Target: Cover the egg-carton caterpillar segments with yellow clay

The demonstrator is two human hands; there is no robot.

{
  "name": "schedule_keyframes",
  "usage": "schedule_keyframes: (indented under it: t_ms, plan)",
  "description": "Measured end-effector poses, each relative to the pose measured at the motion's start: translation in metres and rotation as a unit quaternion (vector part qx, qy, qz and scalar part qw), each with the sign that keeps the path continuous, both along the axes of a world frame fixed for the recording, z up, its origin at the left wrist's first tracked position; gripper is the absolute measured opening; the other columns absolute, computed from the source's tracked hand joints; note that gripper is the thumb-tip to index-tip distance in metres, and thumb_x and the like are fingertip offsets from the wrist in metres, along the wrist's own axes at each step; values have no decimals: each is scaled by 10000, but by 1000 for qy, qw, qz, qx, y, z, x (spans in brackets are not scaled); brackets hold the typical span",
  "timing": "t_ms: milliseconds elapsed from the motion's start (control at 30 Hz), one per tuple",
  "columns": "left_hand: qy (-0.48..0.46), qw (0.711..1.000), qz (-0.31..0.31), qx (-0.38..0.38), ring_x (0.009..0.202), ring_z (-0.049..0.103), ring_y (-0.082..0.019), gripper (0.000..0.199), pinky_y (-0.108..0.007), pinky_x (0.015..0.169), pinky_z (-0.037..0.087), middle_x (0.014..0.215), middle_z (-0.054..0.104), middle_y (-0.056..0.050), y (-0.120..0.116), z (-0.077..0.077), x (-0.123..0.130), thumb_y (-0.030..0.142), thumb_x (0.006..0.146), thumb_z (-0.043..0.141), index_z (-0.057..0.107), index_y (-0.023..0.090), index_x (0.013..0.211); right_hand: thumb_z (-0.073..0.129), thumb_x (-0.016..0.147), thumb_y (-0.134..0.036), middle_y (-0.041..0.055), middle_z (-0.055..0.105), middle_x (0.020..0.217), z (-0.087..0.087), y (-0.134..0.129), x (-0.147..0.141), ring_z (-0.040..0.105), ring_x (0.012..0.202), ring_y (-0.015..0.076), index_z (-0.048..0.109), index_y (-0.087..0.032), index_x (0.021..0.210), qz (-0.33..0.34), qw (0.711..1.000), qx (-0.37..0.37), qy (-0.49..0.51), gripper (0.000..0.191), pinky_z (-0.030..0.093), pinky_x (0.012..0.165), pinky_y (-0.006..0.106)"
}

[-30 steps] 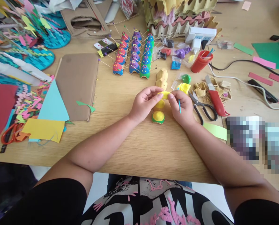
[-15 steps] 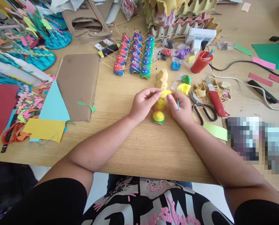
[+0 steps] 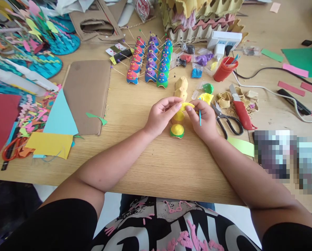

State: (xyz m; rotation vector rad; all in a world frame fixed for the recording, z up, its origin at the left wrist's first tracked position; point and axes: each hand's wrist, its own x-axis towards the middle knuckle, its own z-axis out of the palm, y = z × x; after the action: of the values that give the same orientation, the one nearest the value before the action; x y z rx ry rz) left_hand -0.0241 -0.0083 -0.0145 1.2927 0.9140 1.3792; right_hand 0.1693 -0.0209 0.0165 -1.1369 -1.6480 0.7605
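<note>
Between my two hands is a flattened piece of yellow modelling clay (image 3: 187, 106), pinched at both ends. My left hand (image 3: 162, 116) grips its left side between thumb and fingers. On the other side my right hand (image 3: 203, 119) pinches it, with a thin blue stick (image 3: 200, 118) also tucked among the fingers. Below the clay stands an egg-carton cup with a yellow top (image 3: 178, 116), partly hidden by the hands. Closer to me sits another cup, yellow above and green at the rim (image 3: 177, 130). Bare egg-carton cups (image 3: 181, 86) stand just beyond my hands.
Three rows of painted cups with pins (image 3: 150, 62) stand behind. To the right lie black-handled scissors (image 3: 229, 122), a red-handled knife (image 3: 241, 108), an open bag of yellow clay (image 3: 206, 98) and a red cup (image 3: 226, 69). Cardboard (image 3: 86, 96) and paper scraps lie left.
The yellow clay has shifted slightly right and down between my fingers. My right hand has turned a little, so more of the blue stick shows. My left hand has barely moved.
</note>
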Motion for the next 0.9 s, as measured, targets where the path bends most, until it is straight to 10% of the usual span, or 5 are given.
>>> schedule_keyframes:
  t_ms: [900]
  plan:
    - [56,996,49,52,1193,878,-244,571,-374,1091,682,1288,928,-80,21,-16,-6,788,1022,858,895,278,1276,702,1052,-908,-15,533,801,-17,20,1,503,772,194,637,-281,892,-57,998,9,11,650,508,738,378]
